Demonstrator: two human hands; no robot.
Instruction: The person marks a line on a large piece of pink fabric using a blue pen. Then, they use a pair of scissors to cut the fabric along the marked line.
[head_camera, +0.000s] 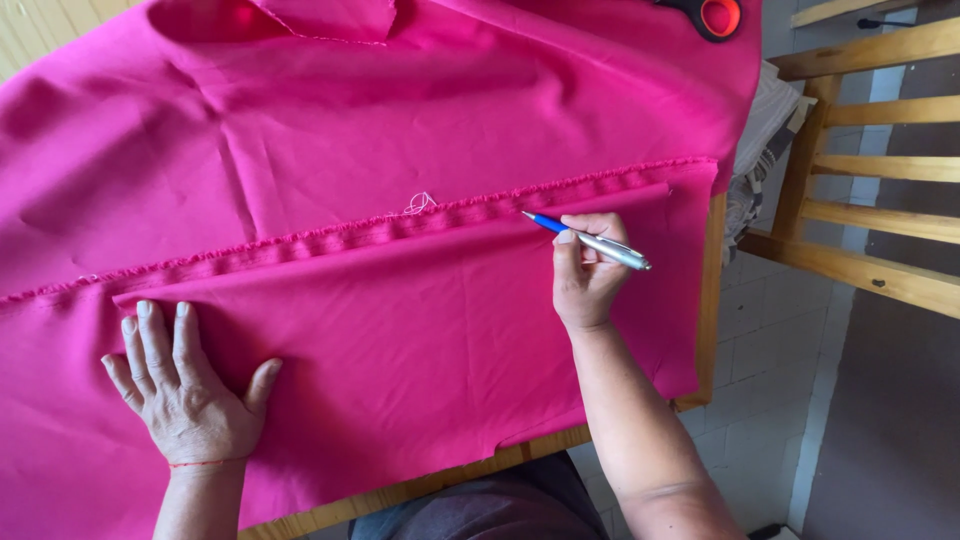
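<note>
A large piece of bright pink cloth covers almost the whole wooden table, of which only the light edge shows at the right and at the near side. The cloth is smooth and matte, with soft wrinkles, and it is folded so that a frayed, rough edge runs from the left to the right across the middle; a small tangle of loose white thread sits on this edge. The left hand lies flat on the near layer of cloth, fingers spread, palm down, holding nothing. The right hand is closed around a slim pen with a shiny silver body and a blue front part; the pen tip touches the cloth just beside the frayed edge, to the left of the fingers. At the far right, scissors with orange-red and black handles rest on the cloth. A chair of light wooden slats stands right of the table, on a pale tiled floor.
</note>
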